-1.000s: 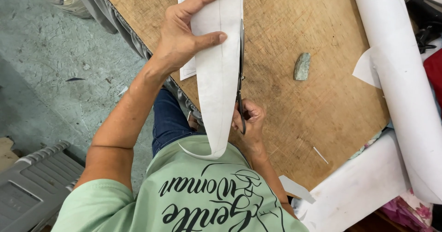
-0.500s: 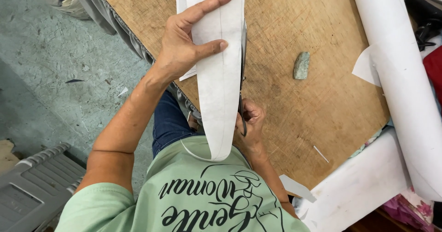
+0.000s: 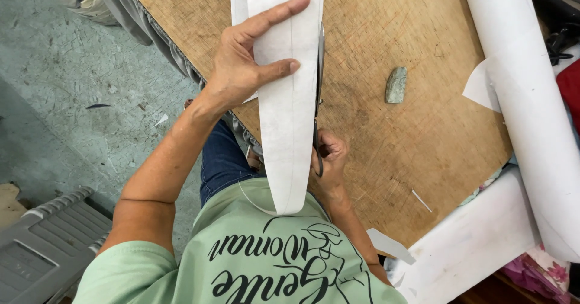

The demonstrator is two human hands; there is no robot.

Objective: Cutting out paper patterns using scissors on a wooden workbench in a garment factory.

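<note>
Worn brown worktable (image 3: 423, 129) over a stained grey-green concrete floor (image 3: 72, 99) — daylight, even.

The paper strip (image 3: 290, 99) is white with one thin grey pencil line; beside it — dark scissors (image 3: 318, 99), a brown scratched table (image 3: 423, 135) and a grey-green stone (image 3: 396, 85).
</note>
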